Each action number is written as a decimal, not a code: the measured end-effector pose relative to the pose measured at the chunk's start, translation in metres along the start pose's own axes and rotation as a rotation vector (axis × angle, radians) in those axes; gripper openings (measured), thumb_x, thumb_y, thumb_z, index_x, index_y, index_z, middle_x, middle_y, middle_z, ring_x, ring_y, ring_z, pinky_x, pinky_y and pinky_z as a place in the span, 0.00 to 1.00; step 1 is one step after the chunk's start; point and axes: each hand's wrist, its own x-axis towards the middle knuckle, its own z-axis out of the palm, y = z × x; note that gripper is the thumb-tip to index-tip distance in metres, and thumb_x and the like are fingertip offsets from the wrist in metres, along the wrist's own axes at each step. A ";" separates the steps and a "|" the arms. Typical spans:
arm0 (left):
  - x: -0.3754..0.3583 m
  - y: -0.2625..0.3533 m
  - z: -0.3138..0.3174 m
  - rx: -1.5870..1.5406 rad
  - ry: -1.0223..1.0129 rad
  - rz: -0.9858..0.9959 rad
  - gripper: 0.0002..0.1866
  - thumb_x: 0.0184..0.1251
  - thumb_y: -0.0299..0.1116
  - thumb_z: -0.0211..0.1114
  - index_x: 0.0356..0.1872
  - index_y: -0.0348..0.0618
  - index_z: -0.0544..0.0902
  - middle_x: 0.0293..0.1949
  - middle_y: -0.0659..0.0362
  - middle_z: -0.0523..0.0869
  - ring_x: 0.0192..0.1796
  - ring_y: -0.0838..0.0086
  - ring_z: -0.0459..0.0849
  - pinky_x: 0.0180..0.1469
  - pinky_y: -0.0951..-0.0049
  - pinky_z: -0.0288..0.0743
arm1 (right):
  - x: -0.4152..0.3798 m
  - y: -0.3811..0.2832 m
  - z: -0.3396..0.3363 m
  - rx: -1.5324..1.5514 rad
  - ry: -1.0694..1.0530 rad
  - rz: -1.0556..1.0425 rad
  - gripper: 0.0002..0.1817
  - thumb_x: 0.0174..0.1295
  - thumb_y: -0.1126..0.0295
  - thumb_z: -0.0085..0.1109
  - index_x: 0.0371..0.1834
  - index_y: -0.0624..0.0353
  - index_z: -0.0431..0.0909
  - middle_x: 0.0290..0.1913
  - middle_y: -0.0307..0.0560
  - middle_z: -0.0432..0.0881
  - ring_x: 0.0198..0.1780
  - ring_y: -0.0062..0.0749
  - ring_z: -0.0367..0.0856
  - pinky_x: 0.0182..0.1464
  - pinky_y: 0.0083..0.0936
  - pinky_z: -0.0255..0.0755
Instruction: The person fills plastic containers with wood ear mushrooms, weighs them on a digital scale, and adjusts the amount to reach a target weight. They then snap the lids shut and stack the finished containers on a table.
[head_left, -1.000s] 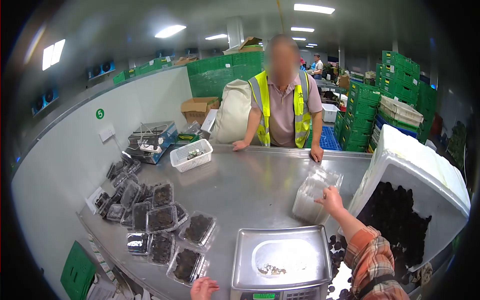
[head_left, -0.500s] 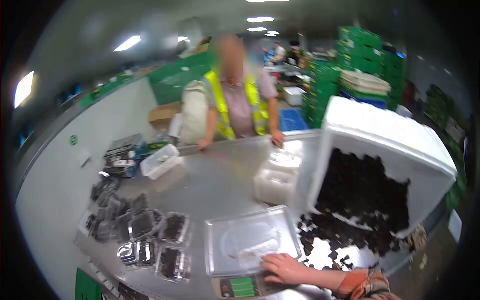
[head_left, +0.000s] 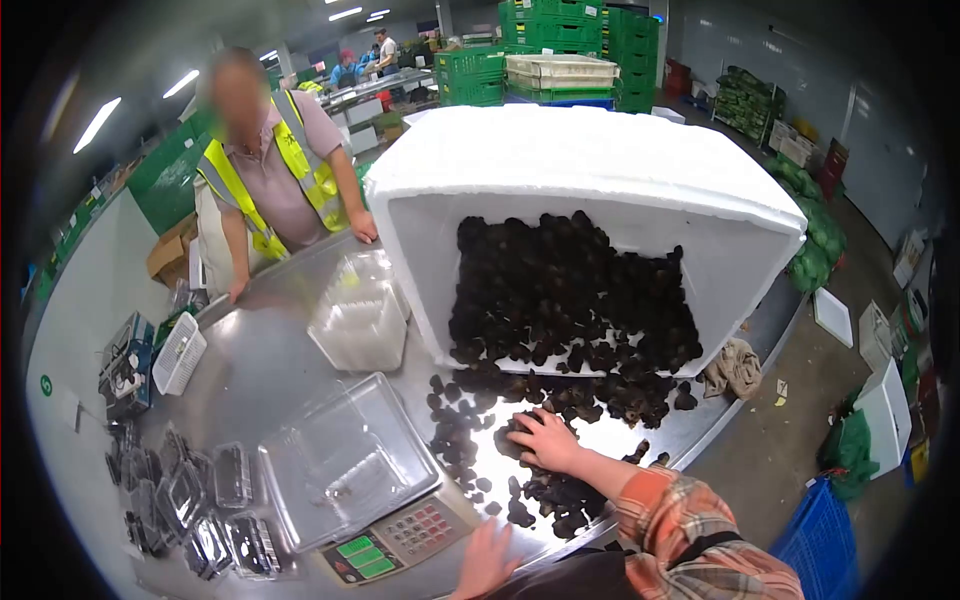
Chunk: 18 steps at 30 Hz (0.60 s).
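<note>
Head view: right hand (head_left: pixel 545 440) is resting fingers spread over dark mushrooms (head_left: pixel 560 400) spilling from the tipped foam box (head_left: pixel 590 165) onto the steel surface (head_left: pixel 260 360), within easy reach of the clear tray (head_left: pixel 345 460) sitting on the scale (head_left: pixel 395 540). Left hand (head_left: pixel 485 560) is lying flat, fingers together, by the keypad.

I see dark lumpy mushrooms (head_left: pixel 520 455) scattered loose across the shiny steel, spilled from the mouth of the tipped white foam box (head_left: pixel 600 190). Inside it, more sit heaped.
</note>
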 end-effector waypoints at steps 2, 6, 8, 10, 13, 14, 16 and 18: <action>0.028 0.002 0.016 0.096 -0.007 0.079 0.41 0.48 0.52 0.69 0.64 0.52 0.66 0.64 0.43 0.61 0.66 0.43 0.57 0.64 0.45 0.53 | -0.032 0.005 -0.011 0.046 0.096 -0.074 0.30 0.50 0.53 0.64 0.59 0.37 0.70 0.67 0.47 0.60 0.65 0.60 0.56 0.63 0.49 0.57; 0.087 -0.003 0.035 0.180 0.067 0.080 0.48 0.39 0.58 0.72 0.65 0.55 0.64 0.66 0.43 0.57 0.68 0.41 0.53 0.65 0.43 0.51 | -0.100 0.020 -0.065 0.070 0.124 0.160 0.45 0.42 0.49 0.70 0.67 0.42 0.61 0.68 0.58 0.55 0.60 0.59 0.63 0.61 0.47 0.60; 0.111 -0.005 0.045 0.117 0.177 -0.006 0.52 0.39 0.57 0.73 0.67 0.51 0.59 0.68 0.40 0.52 0.69 0.40 0.49 0.65 0.42 0.49 | -0.132 0.035 -0.060 0.113 -0.135 0.386 0.55 0.36 0.45 0.72 0.70 0.49 0.54 0.68 0.63 0.53 0.53 0.57 0.70 0.57 0.43 0.65; 0.137 -0.008 0.048 -0.083 0.300 -0.083 0.52 0.42 0.56 0.72 0.68 0.47 0.57 0.68 0.39 0.50 0.70 0.41 0.49 0.66 0.46 0.49 | -0.145 0.034 -0.049 0.023 -0.136 0.355 0.62 0.33 0.44 0.73 0.72 0.50 0.46 0.68 0.67 0.51 0.46 0.56 0.75 0.49 0.41 0.74; 0.173 -0.014 0.054 -0.325 0.371 -0.130 0.43 0.52 0.48 0.68 0.67 0.45 0.59 0.69 0.41 0.51 0.70 0.47 0.52 0.68 0.53 0.51 | -0.109 0.032 -0.051 0.185 -0.193 0.456 0.67 0.30 0.42 0.74 0.73 0.49 0.39 0.68 0.66 0.48 0.49 0.60 0.77 0.48 0.41 0.75; 0.186 -0.017 0.057 -0.340 0.373 -0.133 0.39 0.55 0.45 0.66 0.66 0.45 0.61 0.69 0.42 0.53 0.70 0.49 0.53 0.68 0.54 0.51 | -0.091 0.036 -0.047 0.261 -0.214 0.516 0.68 0.30 0.43 0.75 0.73 0.47 0.38 0.68 0.67 0.48 0.48 0.61 0.77 0.49 0.40 0.75; 0.208 -0.011 0.055 -0.504 0.482 -0.118 0.27 0.64 0.40 0.57 0.62 0.39 0.68 0.63 0.43 0.67 0.65 0.50 0.64 0.66 0.61 0.56 | -0.062 0.038 -0.046 0.395 -0.167 0.540 0.64 0.32 0.53 0.76 0.73 0.44 0.39 0.68 0.73 0.47 0.49 0.63 0.76 0.48 0.40 0.75; 0.223 -0.001 0.059 -0.820 0.392 -0.202 0.22 0.68 0.38 0.51 0.59 0.36 0.70 0.59 0.44 0.71 0.63 0.55 0.68 0.65 0.65 0.58 | -0.042 0.043 -0.022 0.469 -0.050 0.347 0.60 0.36 0.58 0.74 0.72 0.41 0.41 0.68 0.71 0.47 0.51 0.64 0.74 0.50 0.40 0.74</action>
